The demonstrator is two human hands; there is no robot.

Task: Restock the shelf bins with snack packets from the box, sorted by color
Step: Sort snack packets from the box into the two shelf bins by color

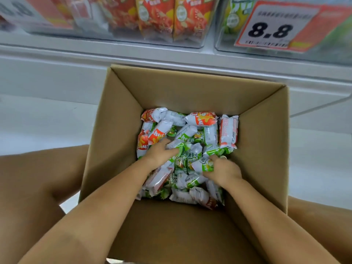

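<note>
An open cardboard box (122,115) stands in front of me, its bottom covered with several red and green snack packets. Both my hands reach down into it. My left hand (162,152) curls its fingers round a green packet (180,146) near the middle of the pile. My right hand (223,170) grips another green packet (203,165) at the pile's right side. Red packets (202,119) lie along the far and left sides of the box. Above, a clear shelf bin (190,41) holds red packets, and a bin (224,42) to its right holds green ones.
A white shelf ledge (76,54) runs across just beyond the box. A price card reading 8.8 (274,27) hangs on the right bin's front. My bent knees flank the box, left knee (38,178) and right knee (323,216). White floor lies on both sides.
</note>
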